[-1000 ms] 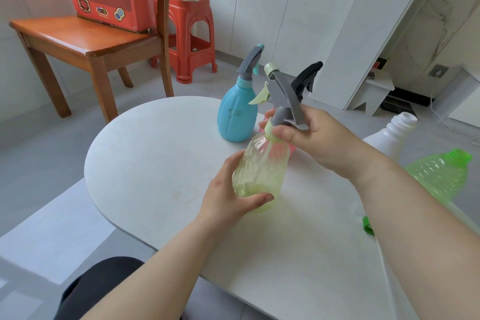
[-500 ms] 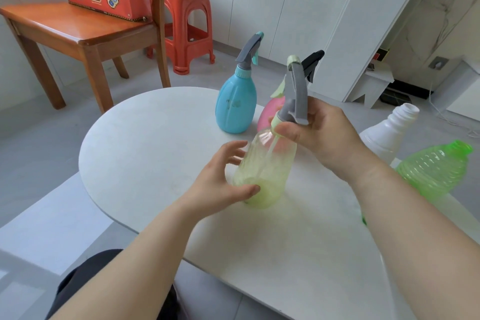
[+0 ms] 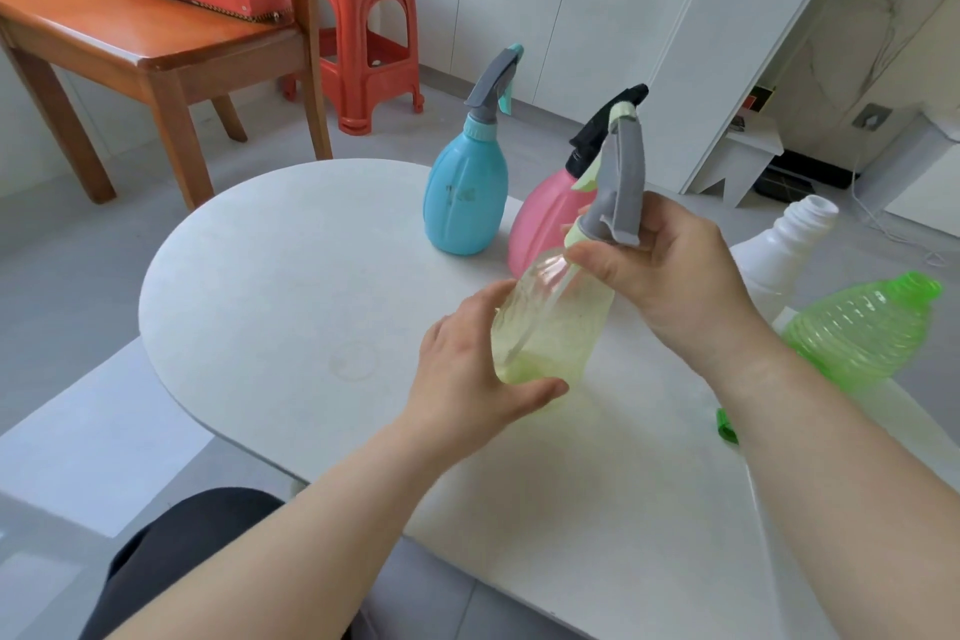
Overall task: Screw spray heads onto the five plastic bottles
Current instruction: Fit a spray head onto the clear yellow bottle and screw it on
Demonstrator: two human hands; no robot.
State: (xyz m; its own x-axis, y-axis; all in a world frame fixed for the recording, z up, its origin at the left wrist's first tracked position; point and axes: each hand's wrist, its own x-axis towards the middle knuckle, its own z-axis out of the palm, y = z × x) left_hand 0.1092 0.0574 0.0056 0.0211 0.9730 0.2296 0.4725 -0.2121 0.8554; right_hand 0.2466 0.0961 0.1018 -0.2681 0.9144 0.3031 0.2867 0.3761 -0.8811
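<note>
yellow bottle (image 3: 550, 327): clear pale yellow plastic, ribbed, rounded; held over the white table (image 3: 291, 286), long axis tilted, neck up and to the right
spray head (image 3: 615, 187): grey trigger body with pale green collar and nozzle tip, on the yellow bottle's neck, nozzle pointing up and away
left hand (image 3: 467, 379): fingers curled around the yellow bottle's lower body
right hand (image 3: 670, 276): fingers closed on the spray head's collar and base
blue bottle (image 3: 466, 195): opaque, smooth, pear-shaped, upright on the table, grey head fitted
pink bottle (image 3: 545, 224): opaque, just beside the blue one, black head fitted
white bottle (image 3: 784, 250): opaque, threaded neck bare
green bottle (image 3: 857, 327): translucent, ribbed, leaning, neck to the right
</note>
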